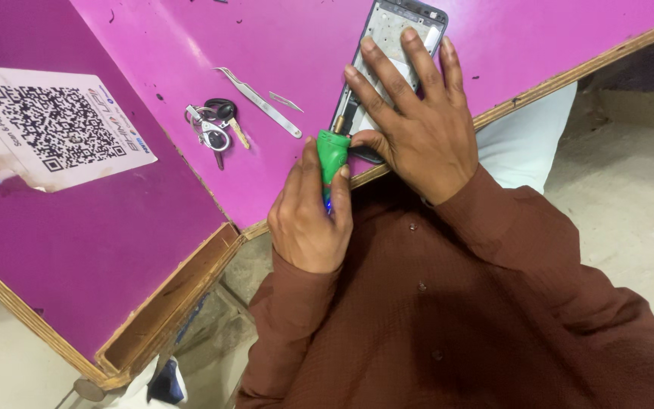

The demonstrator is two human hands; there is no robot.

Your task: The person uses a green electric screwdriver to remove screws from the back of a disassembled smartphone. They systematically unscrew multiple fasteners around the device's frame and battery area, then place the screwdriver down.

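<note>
opened phone (387, 45) looks light and fragile, pinned flat by the spread right hand (410, 113) at its edges, while the left hand (312, 216) grips a green-handled screwdriver (332, 155).

Bright, even light; soft glare on the pink table (289, 30); sharp focus, faint shadows.
</note>
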